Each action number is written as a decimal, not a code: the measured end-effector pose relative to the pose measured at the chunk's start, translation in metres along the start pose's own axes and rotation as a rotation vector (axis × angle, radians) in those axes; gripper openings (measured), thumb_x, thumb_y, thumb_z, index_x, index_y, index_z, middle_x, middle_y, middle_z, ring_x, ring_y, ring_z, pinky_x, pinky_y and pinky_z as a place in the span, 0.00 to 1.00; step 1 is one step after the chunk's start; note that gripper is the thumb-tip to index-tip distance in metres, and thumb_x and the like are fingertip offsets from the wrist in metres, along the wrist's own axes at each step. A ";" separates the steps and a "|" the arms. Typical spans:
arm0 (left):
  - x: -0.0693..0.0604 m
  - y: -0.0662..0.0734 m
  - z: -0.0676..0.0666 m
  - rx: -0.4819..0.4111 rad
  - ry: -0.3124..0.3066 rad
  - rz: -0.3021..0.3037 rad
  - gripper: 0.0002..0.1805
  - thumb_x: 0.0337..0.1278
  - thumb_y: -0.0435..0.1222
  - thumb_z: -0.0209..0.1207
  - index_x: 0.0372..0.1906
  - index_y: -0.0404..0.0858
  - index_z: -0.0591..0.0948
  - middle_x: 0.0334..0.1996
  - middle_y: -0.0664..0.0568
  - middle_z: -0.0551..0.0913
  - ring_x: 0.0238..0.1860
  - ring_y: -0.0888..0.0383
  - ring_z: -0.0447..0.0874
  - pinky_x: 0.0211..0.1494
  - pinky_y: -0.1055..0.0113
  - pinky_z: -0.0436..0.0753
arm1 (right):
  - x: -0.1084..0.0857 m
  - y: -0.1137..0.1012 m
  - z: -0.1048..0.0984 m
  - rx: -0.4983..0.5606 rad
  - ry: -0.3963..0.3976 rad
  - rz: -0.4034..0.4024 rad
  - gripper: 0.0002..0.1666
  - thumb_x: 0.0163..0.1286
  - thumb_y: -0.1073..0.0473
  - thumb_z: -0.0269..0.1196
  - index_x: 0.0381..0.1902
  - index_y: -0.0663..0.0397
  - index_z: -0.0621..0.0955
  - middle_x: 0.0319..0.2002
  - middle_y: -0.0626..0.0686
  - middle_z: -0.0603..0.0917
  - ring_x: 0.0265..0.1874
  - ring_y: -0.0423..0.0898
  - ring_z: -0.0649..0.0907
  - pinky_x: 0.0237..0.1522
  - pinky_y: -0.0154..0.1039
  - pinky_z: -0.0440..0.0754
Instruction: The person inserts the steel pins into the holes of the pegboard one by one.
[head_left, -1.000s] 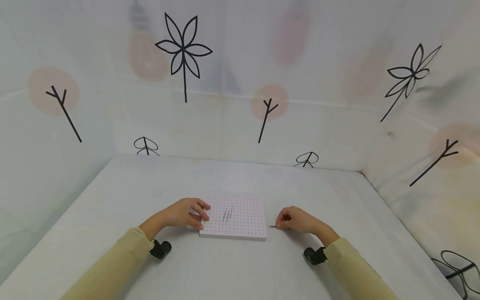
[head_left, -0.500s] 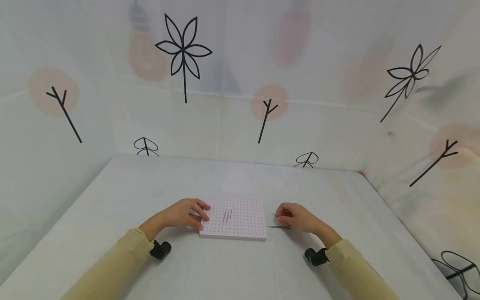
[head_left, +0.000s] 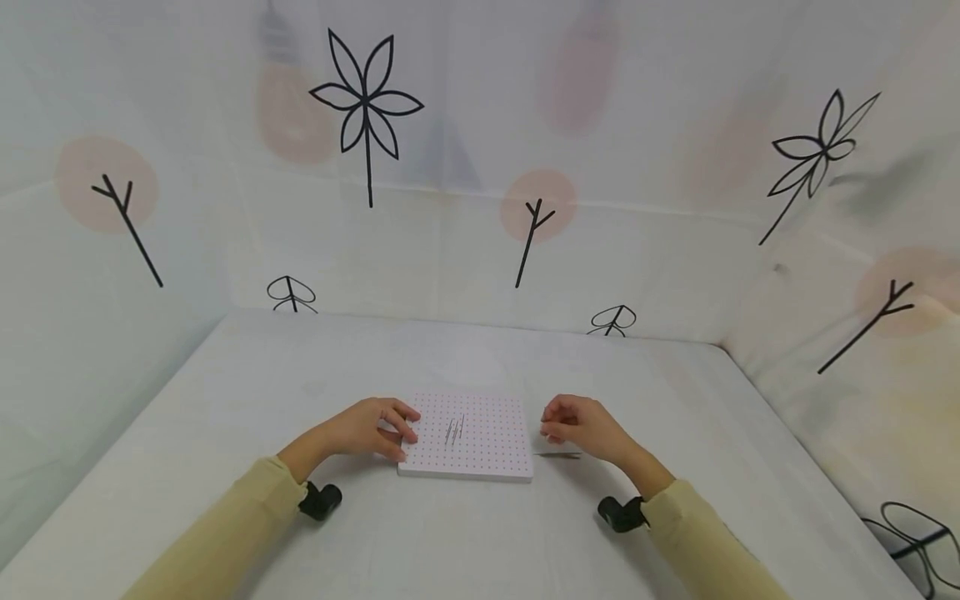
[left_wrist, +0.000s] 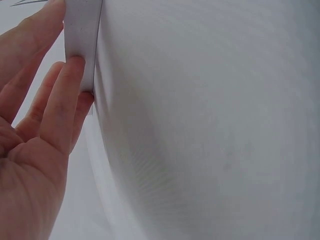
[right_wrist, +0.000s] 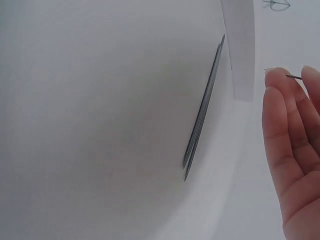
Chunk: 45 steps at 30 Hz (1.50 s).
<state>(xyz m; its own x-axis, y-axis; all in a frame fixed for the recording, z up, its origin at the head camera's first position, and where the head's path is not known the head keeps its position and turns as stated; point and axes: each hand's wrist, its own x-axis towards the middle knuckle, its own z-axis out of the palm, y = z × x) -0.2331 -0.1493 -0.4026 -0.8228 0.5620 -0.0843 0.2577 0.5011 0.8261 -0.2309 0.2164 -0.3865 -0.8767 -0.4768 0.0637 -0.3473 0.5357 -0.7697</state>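
A white board [head_left: 487, 437] with a grid of small pink dots lies on the table. Several thin dark needles [head_left: 454, 430] stand in its left half, leaning slightly. My left hand [head_left: 367, 429] rests at the board's left edge; in the left wrist view, slightly bent fingertips [left_wrist: 75, 65] touch its side [left_wrist: 82, 35]. Beyond the right edge, my right hand [head_left: 581, 425] is raised over the table. In the right wrist view, its thumb and fingers pinch a thin dark needle [right_wrist: 293, 77], mostly hidden by the fingertips.
A small bundle of loose needles [head_left: 561, 455] lies beside the board's right edge, below my right hand. White cloth covers the table [head_left: 465, 542]. Patterned fabric walls [head_left: 450, 250] rise at the back and sides.
My right hand has picked a needle from the bundle at the board's right and moved up and slightly left, leaving the other needles behind. The left hand and board have stayed still.
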 end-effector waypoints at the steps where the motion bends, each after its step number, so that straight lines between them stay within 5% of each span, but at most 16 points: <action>1: 0.000 0.000 0.000 -0.001 -0.002 0.000 0.11 0.39 0.30 0.72 0.33 0.40 0.86 0.54 0.46 0.74 0.44 0.55 0.81 0.48 0.65 0.80 | 0.000 -0.001 0.001 0.009 0.000 -0.008 0.07 0.62 0.64 0.64 0.34 0.61 0.76 0.29 0.52 0.82 0.27 0.47 0.82 0.32 0.35 0.82; 15: 0.001 -0.002 0.001 -0.001 -0.006 -0.007 0.10 0.39 0.31 0.72 0.33 0.40 0.86 0.54 0.47 0.74 0.44 0.55 0.81 0.48 0.64 0.80 | 0.008 -0.015 0.019 -0.003 0.042 -0.040 0.07 0.62 0.62 0.64 0.33 0.57 0.76 0.29 0.49 0.84 0.26 0.45 0.82 0.32 0.35 0.81; 45: -0.001 0.001 0.000 0.006 0.003 -0.016 0.10 0.39 0.31 0.72 0.33 0.41 0.86 0.54 0.47 0.74 0.45 0.55 0.81 0.49 0.65 0.79 | 0.029 -0.039 0.054 0.079 -0.008 -0.055 0.07 0.61 0.64 0.64 0.33 0.58 0.75 0.32 0.53 0.85 0.30 0.44 0.84 0.34 0.35 0.82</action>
<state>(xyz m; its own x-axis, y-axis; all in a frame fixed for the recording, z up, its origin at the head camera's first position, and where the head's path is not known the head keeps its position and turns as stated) -0.2319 -0.1486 -0.4016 -0.8286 0.5516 -0.0955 0.2476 0.5142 0.8212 -0.2245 0.1441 -0.3892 -0.8543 -0.5096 0.1026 -0.3671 0.4519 -0.8130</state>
